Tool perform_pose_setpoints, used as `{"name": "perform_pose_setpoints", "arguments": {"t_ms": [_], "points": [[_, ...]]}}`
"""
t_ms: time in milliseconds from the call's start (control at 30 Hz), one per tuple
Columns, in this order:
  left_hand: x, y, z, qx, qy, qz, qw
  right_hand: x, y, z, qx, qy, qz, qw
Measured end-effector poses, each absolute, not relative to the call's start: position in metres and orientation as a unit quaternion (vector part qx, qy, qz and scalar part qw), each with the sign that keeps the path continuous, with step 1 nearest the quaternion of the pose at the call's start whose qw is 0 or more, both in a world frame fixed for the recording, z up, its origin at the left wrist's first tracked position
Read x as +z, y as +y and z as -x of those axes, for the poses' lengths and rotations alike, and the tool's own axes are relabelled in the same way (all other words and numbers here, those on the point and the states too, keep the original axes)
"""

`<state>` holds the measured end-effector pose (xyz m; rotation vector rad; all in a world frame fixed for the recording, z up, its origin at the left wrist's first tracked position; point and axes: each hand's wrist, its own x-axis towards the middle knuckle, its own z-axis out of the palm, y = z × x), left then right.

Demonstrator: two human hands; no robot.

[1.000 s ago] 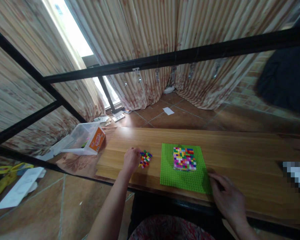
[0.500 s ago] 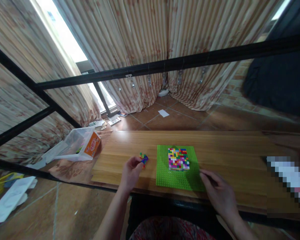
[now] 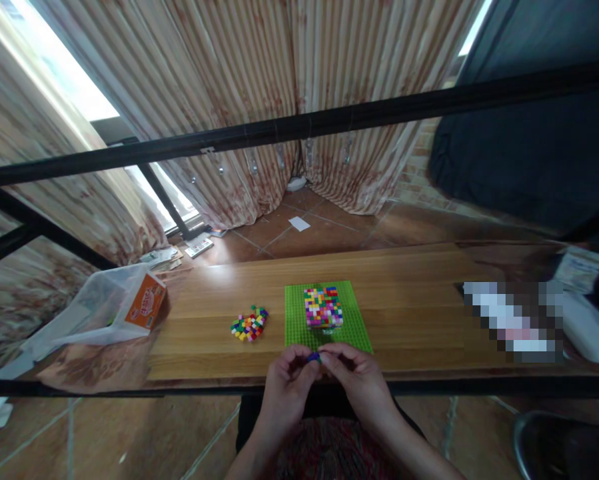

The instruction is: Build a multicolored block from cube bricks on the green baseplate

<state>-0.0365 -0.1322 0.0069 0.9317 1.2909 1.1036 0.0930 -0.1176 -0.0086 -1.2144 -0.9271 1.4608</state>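
Small blue toy bricks [image 3: 314, 357], with a hint of green beside them, are pinched between my fingertips over the front edge of the green baseplate [image 3: 294, 333]. My left hand [image 3: 288, 381] grips them from the left, thumb and index finger closed. From the right, my right hand [image 3: 362, 379] closes its thumb and index finger on the same bricks, and the fingers partly hide them. Just beyond, a block of multicoloured bricks [image 3: 323, 307] stands on the baseplate. To the left, a loose pile of coloured bricks [image 3: 249, 325] lies on the wooden table [image 3: 404, 287].
A clear plastic bin [image 3: 99, 300] with an orange label stands at the table's left end. At the right lie a blurred-out item [image 3: 504, 320] and a white object [image 3: 589, 327]. A black metal bar [image 3: 259, 132] crosses in front of the curtains.
My left hand has come away from the loose pile, bringing blue bricks. My right hand has left the baseplate's right edge and met it in front. The view has turned to the right.
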Motion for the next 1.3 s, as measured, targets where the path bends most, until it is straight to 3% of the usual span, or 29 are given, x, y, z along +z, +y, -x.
{"name": "perform_pose_setpoints", "arguments": {"t_ms": [267,633,800,967,1300], "points": [[-0.016,-0.132,0.021,0.443,0.540,-0.409,0.587,-0.014,-0.121,-0.109,0.641,-0.336,0.518,0.457],[-0.024,-0.120,0.020,0.437,0.530,-0.442,0.577,-0.019,-0.111,-0.118,0.671,-0.266,0.502,0.476],[-0.032,-0.111,0.045,0.470,0.582,-0.446,0.491,-0.029,-0.081,-0.134,0.520,-0.357,0.580,0.516],[-0.043,-0.107,0.073,0.476,0.611,-0.452,0.442,-0.040,-0.064,-0.140,0.375,-0.522,0.590,0.489],[-0.047,-0.107,0.078,0.484,0.612,-0.443,0.440,-0.041,-0.060,-0.134,0.292,-0.584,0.606,0.454]]}}
